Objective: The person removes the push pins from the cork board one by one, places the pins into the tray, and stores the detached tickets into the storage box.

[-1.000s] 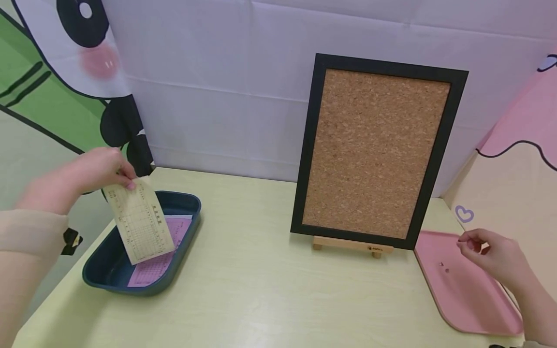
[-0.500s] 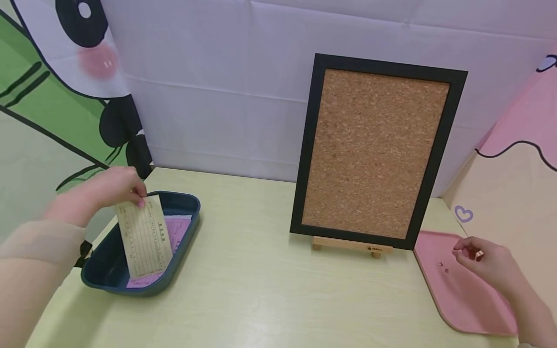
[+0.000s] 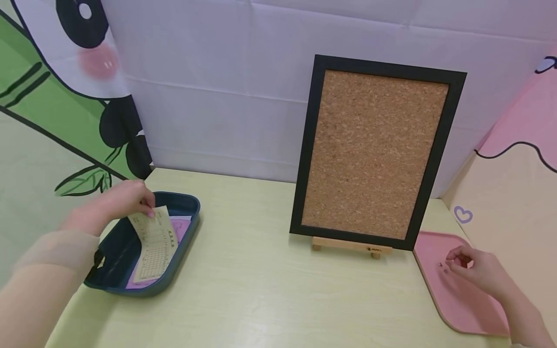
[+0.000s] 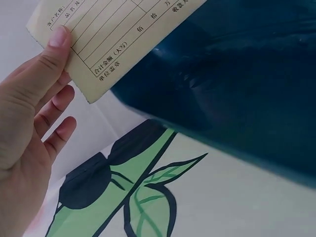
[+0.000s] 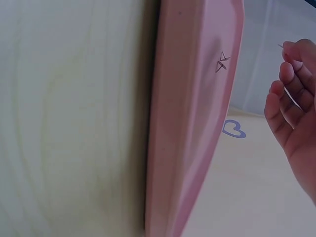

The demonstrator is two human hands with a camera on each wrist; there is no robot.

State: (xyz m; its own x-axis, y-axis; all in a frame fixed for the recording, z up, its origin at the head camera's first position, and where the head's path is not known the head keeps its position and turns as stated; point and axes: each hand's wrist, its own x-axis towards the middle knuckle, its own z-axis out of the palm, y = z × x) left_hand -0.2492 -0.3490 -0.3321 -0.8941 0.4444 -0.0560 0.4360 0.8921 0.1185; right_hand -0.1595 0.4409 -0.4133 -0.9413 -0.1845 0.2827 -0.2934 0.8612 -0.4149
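My left hand (image 3: 128, 200) pinches the upper edge of a pale yellow printed receipt slip (image 3: 157, 246) between thumb and fingers. The slip hangs into a dark blue bin (image 3: 115, 251), its lower end over a pink slip (image 3: 180, 227) inside. Printed characters and ruled lines show on the yellow slip in the left wrist view. Above a pink tray (image 3: 470, 309), my right hand (image 3: 478, 270) holds its thumb and index finger together. A thin metal point, apparently of a thumbtack (image 5: 280, 46), sticks out from those fingertips. A pair of thumbtacks (image 5: 221, 64) lies on the tray.
A black-framed cork board (image 3: 376, 154) stands on a small wooden easel (image 3: 352, 245) towards the back of the light wooden table (image 3: 243, 280), between bin and tray. A printed cloth (image 3: 226, 87) hangs behind the table.
My left hand has moved down and right, lowering the yellow slip further into the bin. My right hand has shifted slightly left and down over the tray, still pinching.
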